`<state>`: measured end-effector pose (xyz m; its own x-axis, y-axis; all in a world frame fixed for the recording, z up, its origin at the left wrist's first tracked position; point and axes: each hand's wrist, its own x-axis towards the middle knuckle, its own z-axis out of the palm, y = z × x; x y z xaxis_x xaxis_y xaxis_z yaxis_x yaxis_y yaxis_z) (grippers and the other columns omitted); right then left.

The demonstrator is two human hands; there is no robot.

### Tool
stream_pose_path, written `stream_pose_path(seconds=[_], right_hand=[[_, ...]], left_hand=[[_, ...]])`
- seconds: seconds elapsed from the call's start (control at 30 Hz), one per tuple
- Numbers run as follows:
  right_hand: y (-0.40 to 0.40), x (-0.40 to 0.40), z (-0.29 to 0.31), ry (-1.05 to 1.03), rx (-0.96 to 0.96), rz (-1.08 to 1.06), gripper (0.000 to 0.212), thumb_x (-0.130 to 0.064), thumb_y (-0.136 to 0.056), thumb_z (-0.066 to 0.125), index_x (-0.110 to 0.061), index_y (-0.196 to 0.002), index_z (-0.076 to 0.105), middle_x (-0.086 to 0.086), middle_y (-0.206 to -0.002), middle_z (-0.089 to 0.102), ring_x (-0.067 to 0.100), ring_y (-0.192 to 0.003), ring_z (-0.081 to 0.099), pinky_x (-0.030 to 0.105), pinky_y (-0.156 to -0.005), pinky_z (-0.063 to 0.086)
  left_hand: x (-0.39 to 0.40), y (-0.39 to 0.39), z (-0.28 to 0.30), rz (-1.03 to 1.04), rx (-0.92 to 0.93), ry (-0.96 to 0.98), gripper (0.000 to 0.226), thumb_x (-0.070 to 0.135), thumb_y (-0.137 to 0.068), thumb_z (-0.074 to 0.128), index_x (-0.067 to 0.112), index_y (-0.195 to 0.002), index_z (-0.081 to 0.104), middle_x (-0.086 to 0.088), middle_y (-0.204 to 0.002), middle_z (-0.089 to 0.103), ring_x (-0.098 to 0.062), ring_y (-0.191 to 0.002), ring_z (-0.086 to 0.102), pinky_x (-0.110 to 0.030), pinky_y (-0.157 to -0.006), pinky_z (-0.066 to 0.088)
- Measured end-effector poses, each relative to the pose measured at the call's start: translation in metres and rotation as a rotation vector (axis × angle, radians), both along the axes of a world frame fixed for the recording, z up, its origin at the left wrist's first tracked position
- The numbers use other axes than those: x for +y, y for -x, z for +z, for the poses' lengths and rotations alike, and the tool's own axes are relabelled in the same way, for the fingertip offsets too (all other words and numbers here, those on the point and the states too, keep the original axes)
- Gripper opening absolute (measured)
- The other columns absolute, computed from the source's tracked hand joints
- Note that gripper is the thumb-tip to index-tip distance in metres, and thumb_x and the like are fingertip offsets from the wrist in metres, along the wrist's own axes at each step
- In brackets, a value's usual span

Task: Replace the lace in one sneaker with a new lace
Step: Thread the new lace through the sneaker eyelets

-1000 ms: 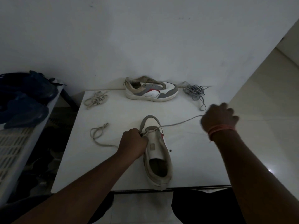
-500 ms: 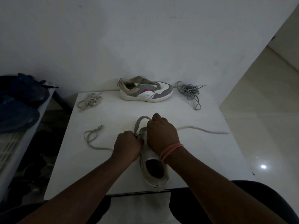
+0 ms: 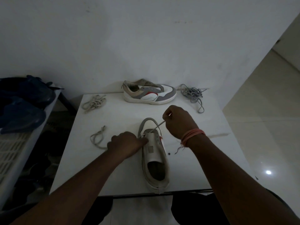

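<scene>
On the white desk (image 3: 123, 168), near centre: one sneaker (image 3: 154, 153), toe pointing away. Left hand (image 3: 125, 144) curled against its left eyelets, grip pinching the beige lace (image 3: 156, 127) there. Right hand (image 3: 177, 121) beyond the toe, grip pinching that lace's end, pulled taut. Far centre: second sneaker (image 3: 149, 95). Far right: grey lace bundle (image 3: 192, 93). Far left: beige lace bundle (image 3: 94, 103).

The table (image 3: 116, 120) top looks smooth and matt white. The near sneaker (image 3: 154, 153) has smooth leather-like white panels with a cloth lining; the far sneaker (image 3: 149, 95) adds duller, suede-like grey patches. The laces (image 3: 94, 103) look like woven cloth, soft and matt. The floor (image 3: 266, 127) tiles are glossy, catching a light. The wall (image 3: 146, 46) is matt and faintly scuffed.
</scene>
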<state>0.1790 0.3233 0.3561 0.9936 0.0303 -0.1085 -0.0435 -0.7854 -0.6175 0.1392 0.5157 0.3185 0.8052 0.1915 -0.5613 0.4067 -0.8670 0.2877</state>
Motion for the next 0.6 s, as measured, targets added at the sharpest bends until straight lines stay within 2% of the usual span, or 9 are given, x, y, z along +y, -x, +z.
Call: stream_pose_path(seconds=[0.03, 0.1, 0.17, 0.23, 0.3, 0.37, 0.43, 0.5, 0.6], right_hand=[[-0.002, -0.003, 0.002, -0.019, -0.012, -0.022, 0.004, -0.017, -0.093, 0.059, -0.017, -0.091, 0.062, -0.004, -0.092, 0.064, 0.016, -0.087, 0.06, 0.031, -0.077, 0.047], [-0.005, -0.008, 0.002, -0.021, -0.015, -0.049, 0.005, -0.023, -0.094, 0.062, -0.018, -0.091, 0.063, -0.004, -0.091, 0.063, 0.014, -0.085, 0.059, 0.03, -0.076, 0.045], [-0.005, -0.01, -0.002, 0.006, -0.001, -0.048, 0.007, -0.025, -0.093, 0.064, -0.017, -0.092, 0.065, -0.004, -0.091, 0.063, 0.015, -0.085, 0.059, 0.03, -0.075, 0.046], [-0.004, -0.01, -0.006, 0.029, 0.002, -0.039, 0.008, -0.025, -0.093, 0.064, -0.017, -0.092, 0.066, -0.003, -0.091, 0.063, 0.016, -0.086, 0.059, 0.03, -0.075, 0.046], [-0.005, -0.009, -0.008, 0.038, -0.025, -0.031, 0.009, -0.025, -0.094, 0.063, -0.017, -0.091, 0.066, -0.004, -0.089, 0.062, 0.015, -0.085, 0.059, 0.029, -0.074, 0.044], [-0.007, -0.008, -0.006, 0.031, -0.06, -0.03, 0.009, -0.025, -0.094, 0.062, -0.018, -0.089, 0.067, -0.005, -0.089, 0.063, 0.014, -0.084, 0.058, 0.028, -0.073, 0.042], [-0.008, -0.009, -0.005, 0.018, -0.082, -0.051, 0.009, -0.023, -0.093, 0.062, -0.019, -0.087, 0.067, -0.005, -0.088, 0.063, 0.014, -0.083, 0.058, 0.028, -0.072, 0.043], [-0.01, -0.012, -0.006, 0.008, -0.083, -0.079, 0.009, -0.02, -0.093, 0.062, -0.02, -0.086, 0.068, -0.007, -0.086, 0.062, 0.014, -0.081, 0.059, 0.028, -0.072, 0.044], [-0.008, -0.012, -0.01, 0.025, -0.076, -0.087, 0.01, -0.019, -0.092, 0.062, -0.021, -0.085, 0.068, -0.009, -0.083, 0.062, 0.014, -0.081, 0.061, 0.03, -0.073, 0.048]], left_hand=[[0.006, -0.006, 0.016, 0.035, -0.044, 0.105, 0.093, 0.095, -0.062, 0.041, 0.012, -0.088, 0.075, -0.01, -0.095, 0.075, -0.029, -0.09, 0.067, -0.034, -0.086, 0.051], [0.02, -0.021, 0.052, 0.171, -0.184, 0.419, 0.063, 0.068, -0.085, 0.063, 0.007, -0.074, 0.073, -0.006, -0.07, 0.072, -0.022, -0.068, 0.064, -0.032, -0.076, 0.053], [0.039, -0.033, 0.093, 0.32, -0.366, 0.804, 0.035, 0.044, -0.09, 0.07, 0.01, -0.079, 0.069, 0.0, -0.063, 0.065, -0.017, -0.057, 0.054, -0.037, -0.07, 0.057], [0.059, -0.038, 0.116, 0.376, -0.559, 1.068, 0.023, 0.034, -0.095, 0.066, 0.018, -0.078, 0.063, 0.004, -0.066, 0.06, -0.011, -0.05, 0.041, -0.026, -0.049, 0.044], [0.074, -0.04, 0.124, 0.368, -0.716, 1.185, 0.02, 0.028, -0.098, 0.061, 0.022, -0.08, 0.059, 0.005, -0.071, 0.058, -0.007, -0.045, 0.034, -0.02, -0.04, 0.026], [0.083, -0.038, 0.126, 0.338, -0.853, 1.242, 0.012, 0.022, -0.099, 0.06, 0.023, -0.087, 0.061, 0.004, -0.074, 0.055, -0.006, -0.044, 0.03, -0.022, -0.042, 0.017], [0.093, -0.038, 0.125, 0.31, -0.985, 1.293, 0.007, 0.02, -0.099, 0.058, 0.021, -0.094, 0.063, 0.004, -0.075, 0.054, -0.006, -0.044, 0.029, -0.021, -0.041, 0.017], [0.102, -0.038, 0.123, 0.327, -1.056, 1.414, 0.009, 0.023, -0.099, 0.057, 0.021, -0.092, 0.062, 0.008, -0.074, 0.054, -0.004, -0.045, 0.03, -0.019, -0.039, 0.022], [0.105, -0.037, 0.119, 0.529, -1.046, 1.649, 0.018, 0.025, -0.1, 0.054, 0.022, -0.085, 0.061, 0.012, -0.07, 0.051, -0.003, -0.045, 0.034, -0.017, -0.04, 0.024]])
